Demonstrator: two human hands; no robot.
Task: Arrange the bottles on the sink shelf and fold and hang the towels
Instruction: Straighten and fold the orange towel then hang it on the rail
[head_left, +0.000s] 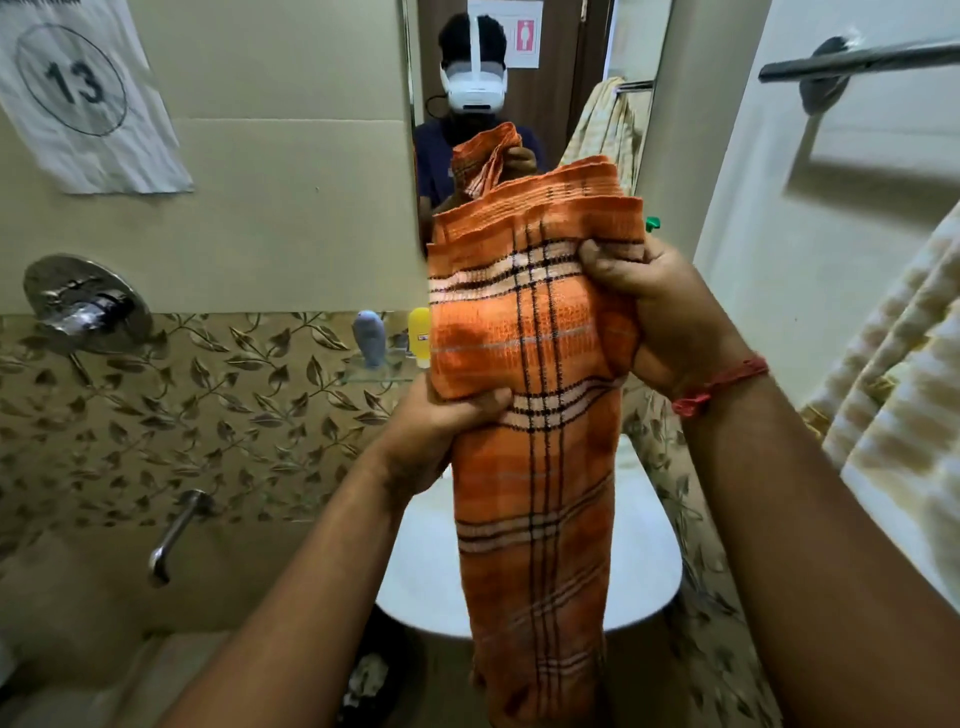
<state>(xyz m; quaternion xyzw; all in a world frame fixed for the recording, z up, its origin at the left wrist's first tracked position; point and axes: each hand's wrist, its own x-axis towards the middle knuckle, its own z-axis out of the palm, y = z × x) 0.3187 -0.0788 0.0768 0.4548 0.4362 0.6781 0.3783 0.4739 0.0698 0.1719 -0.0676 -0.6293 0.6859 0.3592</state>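
Observation:
An orange checked towel (535, 364), folded into a long strip, hangs upright in front of the mirror over the white sink (431, 566). My left hand (441, 421) grips its left edge about halfway down. My right hand (654, 312) clutches its right side higher up, near the folded top. Behind the towel, a grey-blue bottle (369, 338) and a yellow bottle (418, 335) stand on the glass sink shelf (374, 375). A green cap (652, 224) peeks out past the towel's upper right; its bottle is hidden.
A metal towel bar (857, 60) is fixed to the right wall, high up. A cream striped towel (898, 364) hangs at the right edge. On the left tiled wall are a round tap control (85, 304) and a spout (174, 535). A dark bin (379, 675) sits below the sink.

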